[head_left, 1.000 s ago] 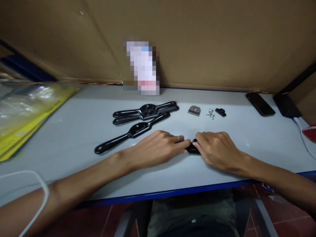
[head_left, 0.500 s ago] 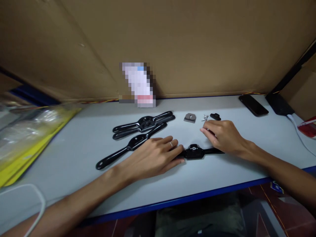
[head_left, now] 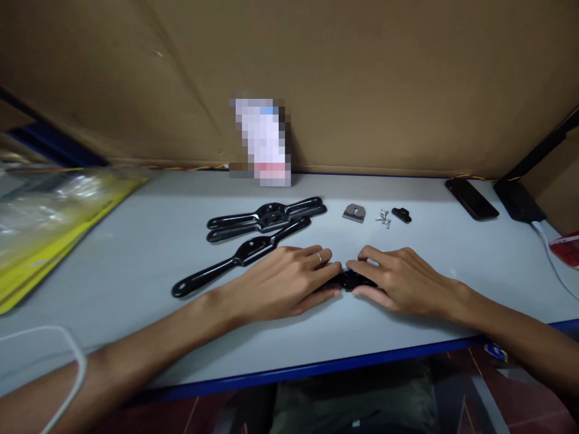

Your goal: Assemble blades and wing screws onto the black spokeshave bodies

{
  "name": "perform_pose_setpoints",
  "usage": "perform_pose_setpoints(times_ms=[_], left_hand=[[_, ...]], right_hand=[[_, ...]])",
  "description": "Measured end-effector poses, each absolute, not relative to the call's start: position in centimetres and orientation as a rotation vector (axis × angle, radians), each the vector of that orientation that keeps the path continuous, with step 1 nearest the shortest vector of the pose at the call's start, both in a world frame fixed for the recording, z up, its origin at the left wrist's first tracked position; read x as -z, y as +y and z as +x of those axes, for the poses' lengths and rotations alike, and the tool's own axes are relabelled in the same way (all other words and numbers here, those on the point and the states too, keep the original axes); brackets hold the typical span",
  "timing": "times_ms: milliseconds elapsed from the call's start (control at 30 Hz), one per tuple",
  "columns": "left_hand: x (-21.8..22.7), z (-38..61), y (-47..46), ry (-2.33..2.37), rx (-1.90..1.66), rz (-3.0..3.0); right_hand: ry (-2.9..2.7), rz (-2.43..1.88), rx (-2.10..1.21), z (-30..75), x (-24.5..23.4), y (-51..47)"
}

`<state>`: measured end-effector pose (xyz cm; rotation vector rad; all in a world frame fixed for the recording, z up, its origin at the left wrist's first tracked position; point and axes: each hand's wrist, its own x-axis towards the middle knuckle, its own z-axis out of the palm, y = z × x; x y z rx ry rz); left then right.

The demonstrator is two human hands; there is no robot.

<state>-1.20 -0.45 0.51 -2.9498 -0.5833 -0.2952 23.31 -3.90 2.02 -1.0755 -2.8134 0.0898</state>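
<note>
Between my hands lies a black spokeshave (head_left: 347, 279) on the table, mostly covered by my fingers. My left hand (head_left: 289, 280) is closed around its left handle, thumb on the near side. My right hand (head_left: 398, 278) has its fingers closed over the right side of the body, thumb below; whether a small part is pinched there is hidden. Beyond them are a grey blade (head_left: 354, 213) with a slot, a small pile of silver screws (head_left: 384, 218) and a small black cap (head_left: 401, 214). Another spokeshave body (head_left: 203, 277) lies behind my left hand.
Two more black spokeshave bodies (head_left: 230, 220) lie side by side farther back. A blurred upright card (head_left: 266, 141) leans on the cardboard wall (head_left: 362, 84). Plastic bags (head_left: 58, 205) sit at left, a phone (head_left: 471, 199) and black box (head_left: 518, 201) at right. A white cable crosses my left forearm.
My right hand has moved left and nearer, from beside the screws onto the spokeshave body. My left hand keeps its hold. The view has shifted slightly.
</note>
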Motion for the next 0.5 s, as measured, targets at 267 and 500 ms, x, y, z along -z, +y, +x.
perform_pose_setpoints(times_ms=[267, 500], left_hand=[[-0.8, -1.1, -0.6, -0.645, 0.284, -2.996], [-0.7, -1.2, -0.4, -0.652, 0.240, -2.996]], right_hand=[[-2.928, -1.306, -0.327, 26.1, -5.2, -3.9], [-2.807, -2.021, -0.026, 34.8, -5.3, -1.2]])
